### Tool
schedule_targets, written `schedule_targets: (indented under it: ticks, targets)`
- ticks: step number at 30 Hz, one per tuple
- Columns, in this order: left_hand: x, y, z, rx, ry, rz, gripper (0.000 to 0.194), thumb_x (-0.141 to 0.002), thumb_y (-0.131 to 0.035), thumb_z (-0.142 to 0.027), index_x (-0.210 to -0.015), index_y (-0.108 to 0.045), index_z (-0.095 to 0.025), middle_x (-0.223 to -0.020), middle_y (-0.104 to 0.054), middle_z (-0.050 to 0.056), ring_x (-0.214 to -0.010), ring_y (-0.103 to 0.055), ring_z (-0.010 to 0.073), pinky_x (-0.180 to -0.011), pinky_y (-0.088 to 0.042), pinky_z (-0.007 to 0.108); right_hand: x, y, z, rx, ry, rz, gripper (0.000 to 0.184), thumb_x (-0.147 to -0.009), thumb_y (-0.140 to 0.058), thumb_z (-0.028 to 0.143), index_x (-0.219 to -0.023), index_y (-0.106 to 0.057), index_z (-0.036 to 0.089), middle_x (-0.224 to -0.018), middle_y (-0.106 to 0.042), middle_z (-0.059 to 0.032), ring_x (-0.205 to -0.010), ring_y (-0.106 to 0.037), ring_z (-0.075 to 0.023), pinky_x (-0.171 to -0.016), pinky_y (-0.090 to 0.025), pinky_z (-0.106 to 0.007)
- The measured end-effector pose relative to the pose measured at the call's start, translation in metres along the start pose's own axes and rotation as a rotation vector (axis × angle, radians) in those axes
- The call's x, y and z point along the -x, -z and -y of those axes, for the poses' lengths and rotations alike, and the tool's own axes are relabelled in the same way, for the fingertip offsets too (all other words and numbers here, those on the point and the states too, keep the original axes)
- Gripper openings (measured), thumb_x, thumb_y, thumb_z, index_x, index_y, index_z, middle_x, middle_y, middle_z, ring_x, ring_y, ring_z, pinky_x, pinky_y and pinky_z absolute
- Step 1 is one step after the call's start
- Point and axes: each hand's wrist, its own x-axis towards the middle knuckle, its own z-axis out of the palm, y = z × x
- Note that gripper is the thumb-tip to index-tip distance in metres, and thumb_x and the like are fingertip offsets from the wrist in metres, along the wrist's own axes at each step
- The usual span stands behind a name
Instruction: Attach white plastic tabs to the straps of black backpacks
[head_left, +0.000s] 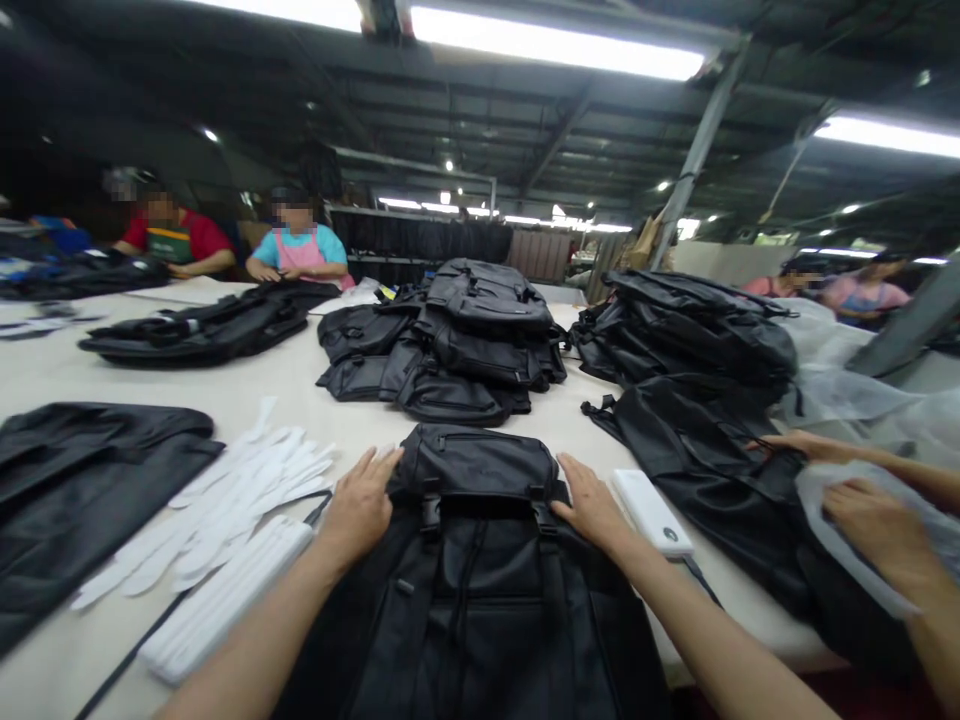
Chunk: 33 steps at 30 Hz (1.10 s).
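Observation:
A black backpack [495, 570] lies front up before me, its top flap [480, 465] folded over and two buckled straps below it. My left hand [364, 505] rests at the flap's left edge, fingers stretched out and touching it. At the opposite edge is my right hand [592, 500], fingers extended and thumb apart, against the flap's side. Beside my left forearm lie a white power strip [229, 595] and a spread of white strips [225, 505]. Right of my right hand sits a white power bank [652, 512] with a cable.
Black backpacks are piled ahead [480, 345] and at right [682, 330]; others lie at left [97, 470]. A co-worker's hands [874, 525] at right hold clear plastic near another black bag [697, 470]. Two people [300, 245] sit across the pale table [277, 385].

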Motion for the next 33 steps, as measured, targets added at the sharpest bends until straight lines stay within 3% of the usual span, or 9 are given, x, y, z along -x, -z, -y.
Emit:
schedule_targets:
  ticks: [4,7,11,18,21,24,26,28,33]
  targets:
    - [-0.006,-0.024,0.025,-0.148,-0.162,0.113,0.072,-0.065,-0.046,-0.010,-0.135,-0.034,-0.017,-0.142,-0.035,0.007,-0.134,-0.022,0.0247,-0.105,-0.026,0.042,-0.019,-0.018,-0.010,0.041,0.225,-0.158,0.056,-0.078,-0.043,0.012,-0.133,-0.032,0.008,-0.135,-0.040,-0.0162,-0.123,-0.037,-0.0224,-0.097,-0.038,-0.039]
    - [-0.026,-0.043,0.019,-0.156,-0.217,-0.017,0.068,-0.066,-0.041,-0.004,-0.133,-0.038,-0.013,-0.142,-0.036,0.010,-0.132,-0.026,0.0225,-0.106,-0.025,0.039,-0.027,-0.024,-0.016,0.080,0.319,-0.323,0.044,-0.084,-0.033,0.006,-0.127,-0.041,0.009,-0.126,-0.050,-0.0158,-0.117,-0.044,-0.0208,-0.094,-0.040,-0.038]
    - [-0.060,-0.059,0.014,0.007,-0.280,-0.173,0.050,-0.074,-0.036,-0.005,-0.119,-0.052,-0.017,-0.129,-0.051,0.009,-0.123,-0.040,0.0209,-0.102,-0.031,0.038,-0.039,-0.027,-0.012,0.032,0.417,-0.354,0.035,-0.087,-0.032,0.010,-0.118,-0.049,0.012,-0.115,-0.057,-0.0130,-0.108,-0.050,-0.0202,-0.090,-0.043,-0.036]
    - [-0.068,-0.061,0.010,0.450,0.215,-0.401,0.037,-0.074,-0.038,-0.019,-0.107,-0.053,-0.017,-0.105,-0.061,0.007,-0.101,-0.055,0.0193,-0.092,-0.042,0.033,-0.043,-0.037,-0.005,0.004,-0.036,-0.397,0.026,-0.087,-0.035,0.013,-0.106,-0.052,0.011,-0.094,-0.061,-0.0119,-0.087,-0.057,-0.0199,-0.078,-0.048,-0.034]
    - [-0.055,-0.044,0.006,0.476,0.561,-0.333,0.038,-0.069,-0.050,-0.033,-0.104,-0.052,-0.017,-0.098,-0.063,0.007,-0.092,-0.059,0.0223,-0.080,-0.047,0.033,-0.022,-0.030,-0.010,0.042,-0.139,-0.246,0.019,-0.088,-0.040,0.023,-0.089,-0.057,0.015,-0.083,-0.060,-0.0090,-0.080,-0.057,-0.0207,-0.073,-0.047,-0.034]
    - [-0.042,-0.033,0.004,0.631,0.803,-0.076,0.035,-0.070,-0.050,-0.048,-0.083,-0.056,-0.016,-0.067,-0.063,0.004,-0.066,-0.061,0.0222,-0.059,-0.049,0.033,-0.005,-0.014,-0.005,-0.028,-0.071,-0.007,0.029,-0.091,-0.037,0.030,-0.074,-0.058,0.019,-0.074,-0.059,-0.0051,-0.073,-0.057,-0.0177,-0.069,-0.045,-0.031]
    - [-0.036,-0.033,0.006,0.782,0.699,0.130,0.036,-0.074,-0.045,-0.049,-0.075,-0.059,-0.016,-0.061,-0.063,0.004,-0.064,-0.061,0.0221,-0.060,-0.049,0.033,-0.004,-0.003,0.004,-0.100,0.113,0.109,0.026,-0.091,-0.038,0.030,-0.086,-0.062,0.021,-0.089,-0.062,-0.0059,-0.090,-0.056,-0.0184,-0.076,-0.044,-0.031]
    - [-0.033,-0.040,0.009,0.786,0.427,0.227,0.032,-0.075,-0.046,-0.044,-0.077,-0.063,-0.017,-0.066,-0.066,0.004,-0.076,-0.062,0.0236,-0.073,-0.049,0.035,-0.009,0.005,0.014,-0.164,0.332,0.204,0.025,-0.090,-0.041,0.030,-0.107,-0.059,0.025,-0.111,-0.060,-0.0059,-0.112,-0.047,-0.0193,-0.088,-0.040,-0.033]
    - [-0.043,-0.075,0.012,0.433,-0.073,0.217,0.020,-0.075,-0.054,-0.037,-0.079,-0.068,-0.022,-0.075,-0.068,0.007,-0.087,-0.060,0.0254,-0.082,-0.048,0.037,-0.014,0.000,0.040,-0.263,0.578,0.310,0.049,-0.089,-0.038,0.033,-0.136,-0.032,0.018,-0.135,-0.043,-0.0103,-0.123,-0.038,-0.0184,-0.103,-0.030,-0.035]
